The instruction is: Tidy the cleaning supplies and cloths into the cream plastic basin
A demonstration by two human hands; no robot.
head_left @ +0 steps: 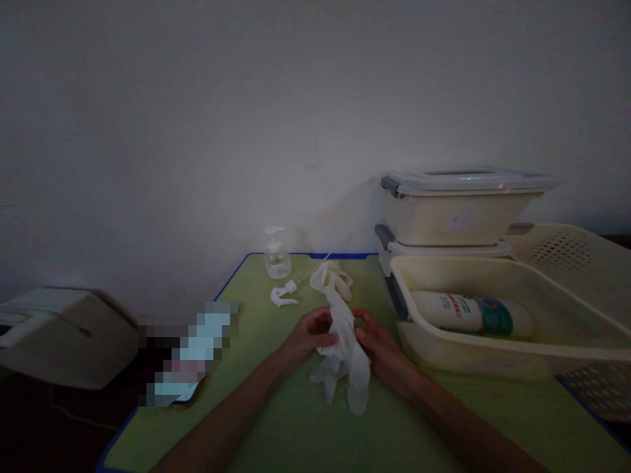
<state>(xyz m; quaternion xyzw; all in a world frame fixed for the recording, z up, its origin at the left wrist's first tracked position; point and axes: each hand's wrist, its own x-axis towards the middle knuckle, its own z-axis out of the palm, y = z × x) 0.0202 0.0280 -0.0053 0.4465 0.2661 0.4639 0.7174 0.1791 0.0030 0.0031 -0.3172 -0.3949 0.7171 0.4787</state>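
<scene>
A thin white disposable glove (pixel 348 351) hangs between my two hands over the green tabletop, its limp fingers pointing toward me. My left hand (pixel 311 334) is closed on the glove's left side, thumb on top. On the right side, my right hand (pixel 375 341) pinches the same glove, its fingers partly hidden behind the material. Just beyond lies another crumpled white glove (pixel 340 279); whether the two touch I cannot tell. Left of that glove is a white trigger spray head (pixel 284 293) with a thin tube. A clear pump bottle (pixel 277 256) stands upright behind it.
An open cream bin (pixel 473 364) at the right holds a white and green bottle (pixel 468 314) on its side. Lidded boxes (pixel 458 217) are stacked behind it, beside a perforated basket (pixel 566 253). A pixelated phone-like object (pixel 197 355) lies at the table's left edge.
</scene>
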